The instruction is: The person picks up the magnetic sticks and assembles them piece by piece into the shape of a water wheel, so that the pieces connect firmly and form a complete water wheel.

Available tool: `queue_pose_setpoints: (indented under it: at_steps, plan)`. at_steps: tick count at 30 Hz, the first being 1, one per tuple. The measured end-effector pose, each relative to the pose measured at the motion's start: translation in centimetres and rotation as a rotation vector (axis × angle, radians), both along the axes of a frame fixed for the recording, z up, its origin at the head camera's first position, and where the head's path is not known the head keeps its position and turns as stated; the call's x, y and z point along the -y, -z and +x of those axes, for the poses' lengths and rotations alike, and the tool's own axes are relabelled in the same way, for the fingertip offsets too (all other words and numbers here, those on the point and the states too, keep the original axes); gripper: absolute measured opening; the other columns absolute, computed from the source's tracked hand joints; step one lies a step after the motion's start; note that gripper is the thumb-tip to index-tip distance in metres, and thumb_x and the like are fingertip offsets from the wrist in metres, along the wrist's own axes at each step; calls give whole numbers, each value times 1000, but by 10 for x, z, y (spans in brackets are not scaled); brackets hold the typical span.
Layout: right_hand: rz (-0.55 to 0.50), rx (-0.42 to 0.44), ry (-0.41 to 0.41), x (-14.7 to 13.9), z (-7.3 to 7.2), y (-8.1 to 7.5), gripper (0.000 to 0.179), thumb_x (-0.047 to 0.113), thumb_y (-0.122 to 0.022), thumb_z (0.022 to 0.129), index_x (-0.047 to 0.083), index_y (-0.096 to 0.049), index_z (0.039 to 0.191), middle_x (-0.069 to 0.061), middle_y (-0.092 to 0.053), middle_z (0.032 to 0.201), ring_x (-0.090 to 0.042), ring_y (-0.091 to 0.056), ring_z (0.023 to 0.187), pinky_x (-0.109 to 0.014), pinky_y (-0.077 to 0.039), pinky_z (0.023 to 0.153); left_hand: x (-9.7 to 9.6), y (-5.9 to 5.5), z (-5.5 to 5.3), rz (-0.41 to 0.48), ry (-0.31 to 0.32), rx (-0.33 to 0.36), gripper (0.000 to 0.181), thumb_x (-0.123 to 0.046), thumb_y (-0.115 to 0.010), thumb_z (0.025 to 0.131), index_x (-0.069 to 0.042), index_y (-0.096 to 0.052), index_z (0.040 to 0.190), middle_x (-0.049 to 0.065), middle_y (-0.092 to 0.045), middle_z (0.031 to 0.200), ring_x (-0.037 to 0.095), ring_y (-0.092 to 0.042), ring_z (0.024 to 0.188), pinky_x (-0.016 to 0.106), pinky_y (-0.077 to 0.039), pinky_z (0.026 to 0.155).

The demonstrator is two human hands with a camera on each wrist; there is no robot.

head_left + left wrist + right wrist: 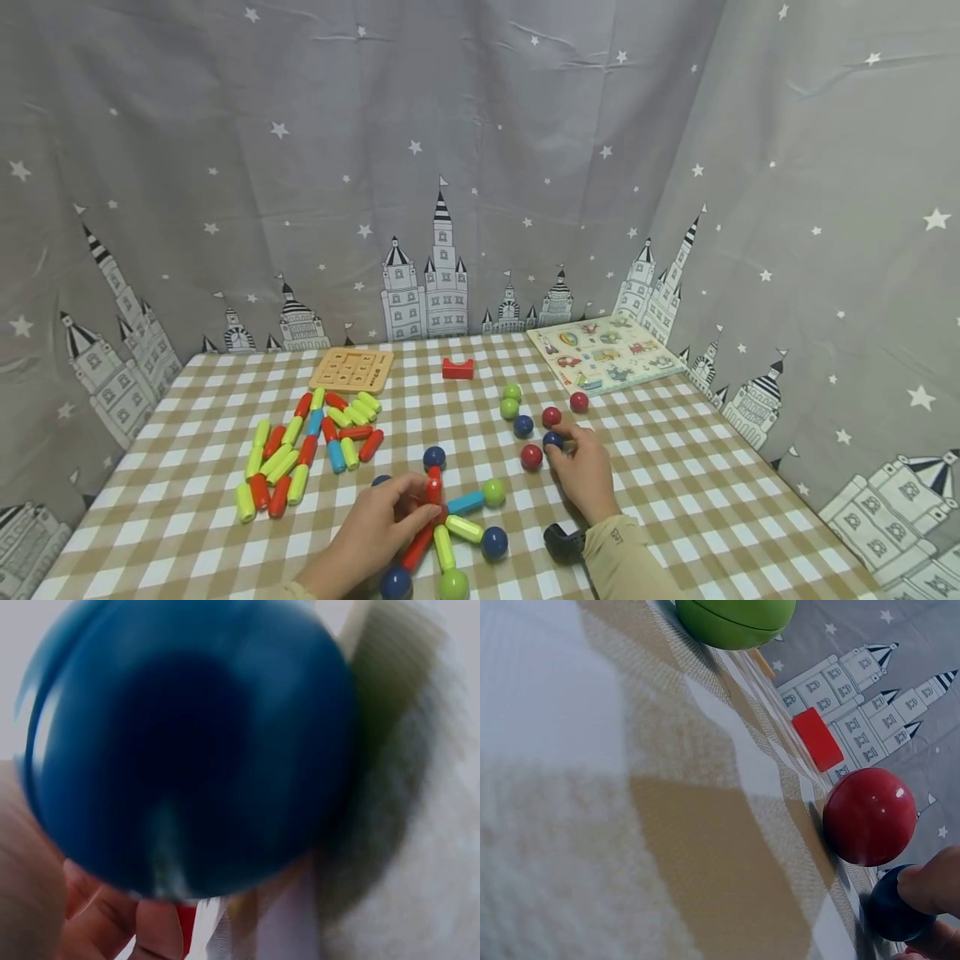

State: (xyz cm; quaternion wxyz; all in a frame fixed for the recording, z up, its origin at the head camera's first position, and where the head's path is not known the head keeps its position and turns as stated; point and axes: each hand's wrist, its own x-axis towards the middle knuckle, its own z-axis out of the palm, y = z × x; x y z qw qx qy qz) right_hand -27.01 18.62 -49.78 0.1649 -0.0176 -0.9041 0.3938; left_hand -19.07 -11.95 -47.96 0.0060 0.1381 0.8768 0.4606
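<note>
My left hand (378, 525) grips a red piece (434, 490) at the middle of a star-shaped build of rods and balls. Rods in red, blue and yellow-green spread from it, among them a light blue rod (467, 503). Balls cap the outer ends, such as a dark blue ball (495, 543) and a green ball (453, 584). In the left wrist view, a large blue ball (195, 757) hides most of the hand. My right hand (587, 471) pinches a dark blue ball (897, 906) between thumb and fingers, beside a red ball (870, 817).
Loose rods (281, 462) lie in a group at the left. Red, green and blue balls, including a blue one (523, 427), lie near the right hand. Farther back are a wooden number puzzle (351, 370), a red notched block (457, 369) and a picture board (607, 352).
</note>
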Motion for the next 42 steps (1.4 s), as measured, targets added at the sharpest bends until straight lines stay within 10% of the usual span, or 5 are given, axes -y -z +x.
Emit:
queue_pose_setpoints:
  at_steps: [16, 20, 26, 36, 42]
  plan:
    - [-149, -47, -51, 15, 4, -8, 32, 12, -79, 89, 12, -73, 120, -9, -68, 108, -14, -59, 78, -24, -47, 64, 6, 0, 3, -26, -12, -19, 27, -29, -80, 91, -19, -69, 113, -9, -72, 95, 2, -59, 73, 21, -50, 64]
    - [-304, -125, -331, 44, 27, -20, 30, 12, -80, 89, 12, -73, 119, -8, -68, 105, -9, -60, 73, -22, -50, 58, 8, 1, 4, -24, 5, -31, 25, -30, -79, 92, -19, -69, 112, -8, -72, 97, 1, -59, 74, 21, -51, 65]
    - [-267, -173, -777, 88, 56, -46, 25, 19, -76, 95, 13, -73, 119, -5, -72, 116, -8, -61, 82, -24, -54, 62, 7, 2, 4, -23, 41, -55, 23, -28, -76, 94, -18, -69, 114, -7, -74, 99, 0, -59, 74, 21, -51, 65]
    - [-204, -92, -778, 80, 53, -46, 35, 23, -75, 96, 21, -69, 130, 3, -71, 117, -11, -64, 88, -26, -53, 69, 2, -1, 3, -30, 33, -55, 16, -29, -77, 94, -21, -70, 107, -11, -73, 93, 1, -57, 71, 21, -49, 63]
    - [53, -125, -772, 64, 46, -26, 21, 21, -77, 92, 19, -76, 113, 8, -72, 108, -10, -59, 104, -40, -45, 93, 9, -4, 5, -66, 25, -80, 24, -35, -77, 93, -23, -70, 112, -14, -69, 92, 1, -56, 72, 21, -49, 63]
